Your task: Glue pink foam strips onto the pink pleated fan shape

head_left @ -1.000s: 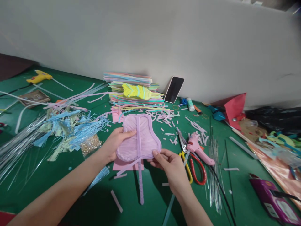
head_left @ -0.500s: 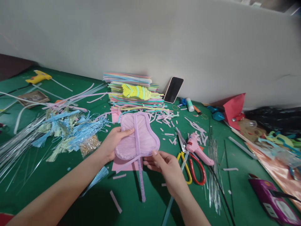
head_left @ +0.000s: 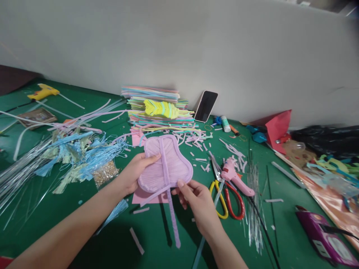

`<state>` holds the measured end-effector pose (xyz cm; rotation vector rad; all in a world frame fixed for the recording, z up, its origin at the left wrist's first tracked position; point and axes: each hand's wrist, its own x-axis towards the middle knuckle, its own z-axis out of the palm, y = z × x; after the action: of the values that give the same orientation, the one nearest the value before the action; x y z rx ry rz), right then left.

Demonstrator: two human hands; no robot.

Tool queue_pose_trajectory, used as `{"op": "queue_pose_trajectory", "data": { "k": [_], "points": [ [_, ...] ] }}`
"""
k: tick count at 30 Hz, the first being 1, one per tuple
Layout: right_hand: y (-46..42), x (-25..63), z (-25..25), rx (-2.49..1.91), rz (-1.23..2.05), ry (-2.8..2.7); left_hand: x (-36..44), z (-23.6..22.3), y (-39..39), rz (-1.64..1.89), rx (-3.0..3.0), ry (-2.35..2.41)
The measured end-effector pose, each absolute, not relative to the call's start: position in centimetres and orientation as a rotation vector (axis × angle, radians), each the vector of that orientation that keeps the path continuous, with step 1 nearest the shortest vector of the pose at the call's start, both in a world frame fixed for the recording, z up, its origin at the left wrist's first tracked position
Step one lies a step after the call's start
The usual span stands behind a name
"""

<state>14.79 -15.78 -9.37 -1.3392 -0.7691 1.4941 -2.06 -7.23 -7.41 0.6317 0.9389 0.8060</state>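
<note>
A lilac hand fan, made of fuzzy pipe cleaners with a raised rim and a centre band, is held just above the green table. Its wrapped handle points down toward me, tilted slightly right. My left hand grips the fan's left edge, thumb on the front face. Pinched at the lower right rim near the handle is my right hand, its thumb on top and fingers partly behind. A loose lilac strip sticks out to the left from the base of the fan.
Right of the fan lie scissors and a pink glue gun. Bundled pipe cleaners and a phone are at the wall. Blue tassels lie left, a yellow glue gun beyond. A purple device sits far right.
The fan has tipped, so its handle end has swung to the right. My right thumb has slid slightly left along the lower rim; my left hand keeps its hold.
</note>
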Motion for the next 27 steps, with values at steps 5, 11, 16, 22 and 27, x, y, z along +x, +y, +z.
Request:
{"op": "queue_pose_trajectory", "data": {
  "k": [5,11,16,22,27],
  "points": [
    [-16.1,14.2,-9.5,-1.31,1.531,-0.818,-1.7,-7.4,-7.3,0.815,0.588,0.926],
    [-16.3,15.4,-8.8,-1.346,1.372,-0.706,-1.9,-7.4,-7.3,0.828,0.583,0.941],
    [-16.9,17.7,-8.4,-1.367,1.042,-0.68,-2.0,-7.2,-7.1,0.822,0.577,0.973],
    [-17.4,17.4,-8.4,-1.36,1.121,-0.788,-2.0,-7.2,-7.1,0.83,0.578,0.982],
    [-16.9,16.4,-8.6,-1.54,1.225,-0.886,-2.0,-7.4,-7.2,0.841,0.596,0.969]
  ]
}}
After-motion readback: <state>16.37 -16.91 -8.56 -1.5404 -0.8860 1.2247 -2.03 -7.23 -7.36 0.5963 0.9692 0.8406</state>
